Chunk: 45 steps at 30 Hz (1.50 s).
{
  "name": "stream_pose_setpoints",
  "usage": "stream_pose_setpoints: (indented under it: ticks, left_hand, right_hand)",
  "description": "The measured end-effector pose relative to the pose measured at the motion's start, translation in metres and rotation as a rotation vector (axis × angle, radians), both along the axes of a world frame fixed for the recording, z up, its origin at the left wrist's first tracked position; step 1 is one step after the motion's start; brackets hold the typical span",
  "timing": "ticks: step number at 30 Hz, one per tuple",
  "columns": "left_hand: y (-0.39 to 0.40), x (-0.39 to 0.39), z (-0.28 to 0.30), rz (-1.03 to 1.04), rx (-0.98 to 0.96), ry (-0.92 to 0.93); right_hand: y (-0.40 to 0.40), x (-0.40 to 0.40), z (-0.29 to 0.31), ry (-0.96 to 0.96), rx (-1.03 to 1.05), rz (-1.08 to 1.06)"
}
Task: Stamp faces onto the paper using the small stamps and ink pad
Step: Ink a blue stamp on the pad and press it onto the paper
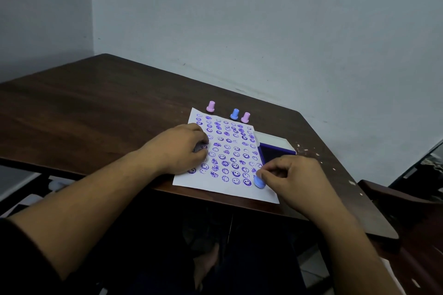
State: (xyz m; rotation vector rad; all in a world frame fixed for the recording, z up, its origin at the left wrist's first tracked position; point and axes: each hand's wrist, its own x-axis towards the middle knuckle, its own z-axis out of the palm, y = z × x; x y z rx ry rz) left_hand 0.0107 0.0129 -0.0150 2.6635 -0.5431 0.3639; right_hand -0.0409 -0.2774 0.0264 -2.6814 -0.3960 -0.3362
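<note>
Two hands working | right hand [296, 175] is pinching blue stamp [259, 182] upright on paper [227, 190] near corner | left hand [182, 149] is pressing sheet flat, fingers curled | stamp looking light, rigid; hold its narrow stem | ink pad [273, 152] sitting open beside

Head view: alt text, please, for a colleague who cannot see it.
The right hand presses a blue stamp onto face-covered paper that the left hand steadies. An open ink pad sits beside it.

Both forearms are bare, with a dark sleeve [14, 246] on the left upper arm.
</note>
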Motion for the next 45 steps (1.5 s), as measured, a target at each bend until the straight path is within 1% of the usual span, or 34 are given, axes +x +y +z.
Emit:
stream_pose_setpoints:
  ticks: [10,18,27,36,42,45]
  left_hand:
    - [-0.001,-0.001,0.001,-0.002,0.003,0.005]
    - [-0.001,-0.001,-0.001,0.0,0.014,-0.002]
    - [-0.001,0.0,-0.001,0.006,0.019,0.005]
    - [0.001,-0.001,-0.001,0.009,0.01,0.0]
    - [0.001,0.0,0.0,0.005,0.005,0.009]
    - [0.001,0.0,0.001,0.003,0.011,0.012]
  right_hand:
    - [0.002,0.005,-0.006,0.01,0.028,0.006]
    - [0.003,0.012,0.001,0.172,0.089,-0.032]
    - [0.004,0.011,0.005,0.222,0.112,-0.021]
    - [0.009,0.01,0.012,0.199,0.003,-0.022]
    - [0.009,0.019,0.052,0.04,0.104,-0.057]
    - [0.016,0.034,0.072,-0.016,0.165,-0.031]
